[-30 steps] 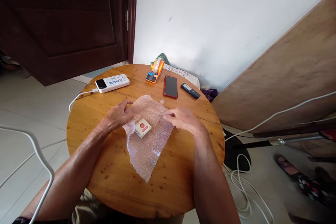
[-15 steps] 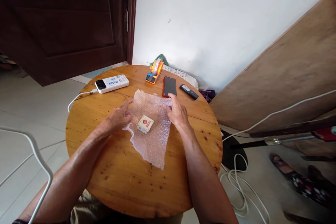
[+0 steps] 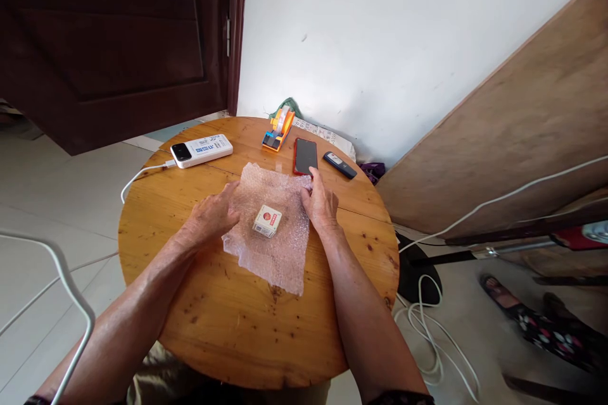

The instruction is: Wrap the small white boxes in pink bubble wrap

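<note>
A sheet of bubble wrap (image 3: pixel 280 266) lies spread on the round wooden table, with a ragged near edge. On top of it, near the middle, rests a small white box (image 3: pixel 267 220) with red print. My left hand (image 3: pixel 212 212) is at the sheet's left edge, thumb and fingers around the plastic; part of its grip is hidden. At the upper right corner, my right hand (image 3: pixel 322 201) pinches the bubble wrap between thumb and fingers, its index finger stretched toward the phone. Neither hand touches the box.
Along the far side of the table (image 3: pixel 228 329) are a white power bank (image 3: pixel 204 150) with a cable, an orange tape dispenser (image 3: pixel 278 130), a red-edged phone (image 3: pixel 304 157) and a dark blue handheld device (image 3: pixel 339 164). A person's leg (image 3: pixel 541 329) shows at right, near coiled cable (image 3: pixel 427 329).
The bubble wrap has been turned slightly and lies flatter, its near edge shifted. The box on it has moved a little right and up. Both hands stay at the sheet's sides.
</note>
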